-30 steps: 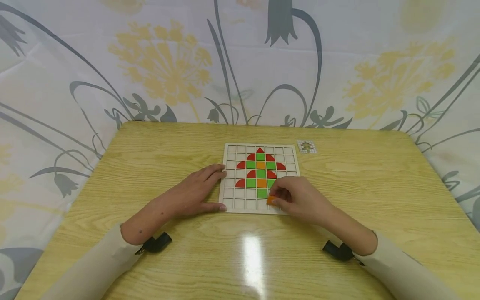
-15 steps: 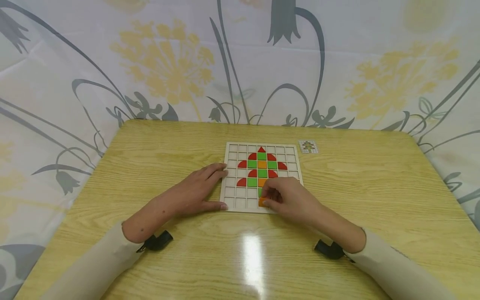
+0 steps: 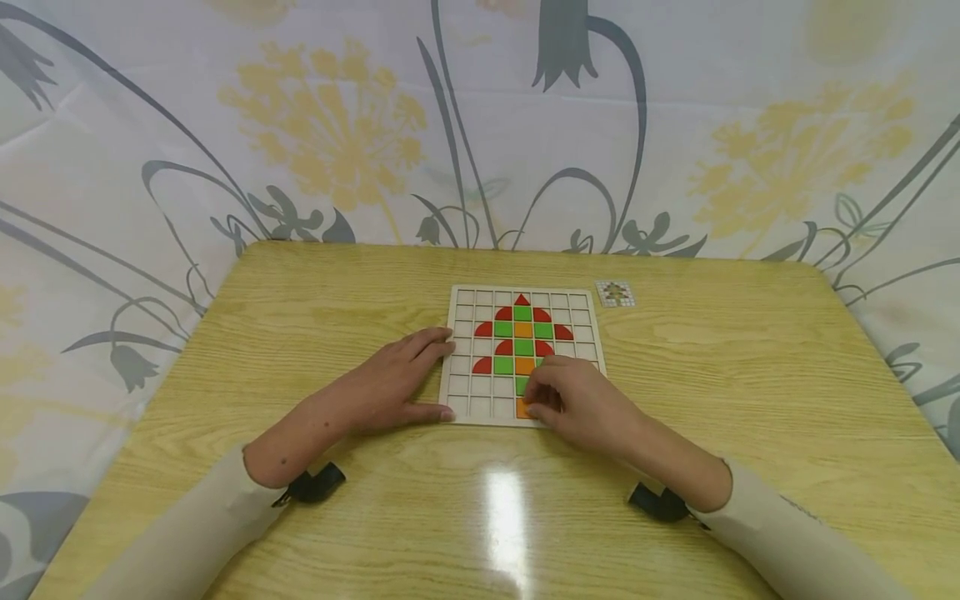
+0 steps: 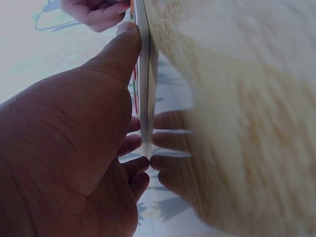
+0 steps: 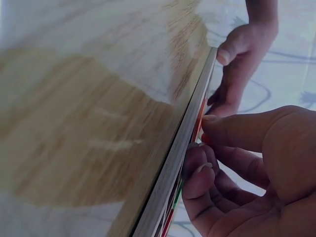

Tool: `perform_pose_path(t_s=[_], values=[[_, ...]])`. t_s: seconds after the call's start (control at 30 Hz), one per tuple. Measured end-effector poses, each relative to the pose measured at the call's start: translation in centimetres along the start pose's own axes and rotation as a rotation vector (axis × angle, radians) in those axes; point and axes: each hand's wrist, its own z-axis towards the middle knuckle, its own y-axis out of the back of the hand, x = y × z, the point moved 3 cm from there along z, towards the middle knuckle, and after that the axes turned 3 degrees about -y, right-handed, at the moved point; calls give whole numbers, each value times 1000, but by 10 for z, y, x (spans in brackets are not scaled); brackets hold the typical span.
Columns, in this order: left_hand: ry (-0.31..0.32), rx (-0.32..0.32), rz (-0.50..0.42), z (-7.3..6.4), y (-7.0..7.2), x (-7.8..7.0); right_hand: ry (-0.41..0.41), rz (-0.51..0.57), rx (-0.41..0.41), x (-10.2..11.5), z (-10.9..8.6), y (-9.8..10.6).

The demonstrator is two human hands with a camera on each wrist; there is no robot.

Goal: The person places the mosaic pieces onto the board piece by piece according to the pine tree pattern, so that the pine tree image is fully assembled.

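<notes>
A pale square grid board (image 3: 481, 407) lies on the table, with red quarter-round pieces, green squares and orange squares forming a tree shape. My left hand (image 3: 392, 380) rests at the board's left side, thumb on its near corner and fingertips on the edge. My right hand (image 3: 588, 404) is over the lower right part of the board and covers several cells. Its thumb and curled fingers pinch an orange square tile (image 3: 522, 407) at the bottom-row cell under the green column. In the right wrist view, the thumb tip touches that orange tile (image 5: 199, 121) close to the board's face.
A small pattern card (image 3: 615, 293) printed with a tree design lies just beyond the board's far right corner. The wooden table (image 3: 375, 517) runs back to a flower-printed cloth (image 3: 480, 125). Black wrist cameras (image 3: 318, 483) hang under both sleeves.
My right hand has moved left with the orange tile, then down, and the tile now lies in the bottom-row cell. The left hand has stayed at the board's edge.
</notes>
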Motion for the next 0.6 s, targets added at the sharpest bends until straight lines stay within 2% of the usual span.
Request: perform_pose_path(t_s=[0.3, 0.6], values=[[-12, -6, 10, 0, -1, -1, 27, 10, -76, -18, -14, 14], [-44, 0, 40, 0, -1, -1, -51, -44, -184, -52, -41, 43]])
